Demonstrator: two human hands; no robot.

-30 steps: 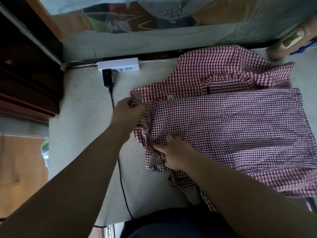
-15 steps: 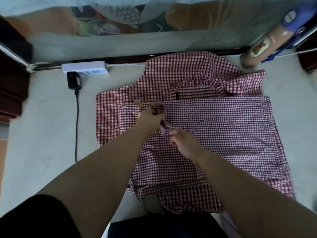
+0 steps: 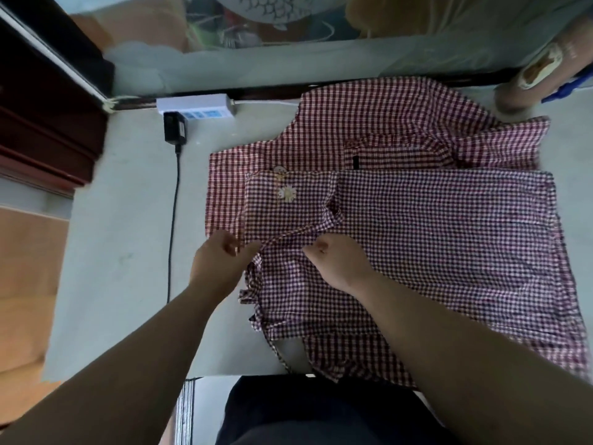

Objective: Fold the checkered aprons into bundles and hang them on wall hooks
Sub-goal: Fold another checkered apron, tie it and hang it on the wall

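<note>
A red-and-white checkered apron (image 3: 433,239) lies spread on the pale table (image 3: 122,252), with a daisy patch on its folded left part. A second layer of the same cloth shows behind it near the wall. My left hand (image 3: 219,261) pinches the apron's left edge, fingers curled. My right hand (image 3: 337,261) grips a fold of the cloth just to the right of it, thumb pointing left. The two hands are a short gap apart on the same fold line.
A white power strip (image 3: 195,106) with a black plug and cable (image 3: 173,203) sits at the table's back left. A tan iron-like object (image 3: 529,78) stands at the back right. Dark wooden furniture (image 3: 45,107) borders the left side.
Both hands have dropped nearer to me along the apron's left part. The pocket flap with the daisy patch now lies flat and uncovered.
</note>
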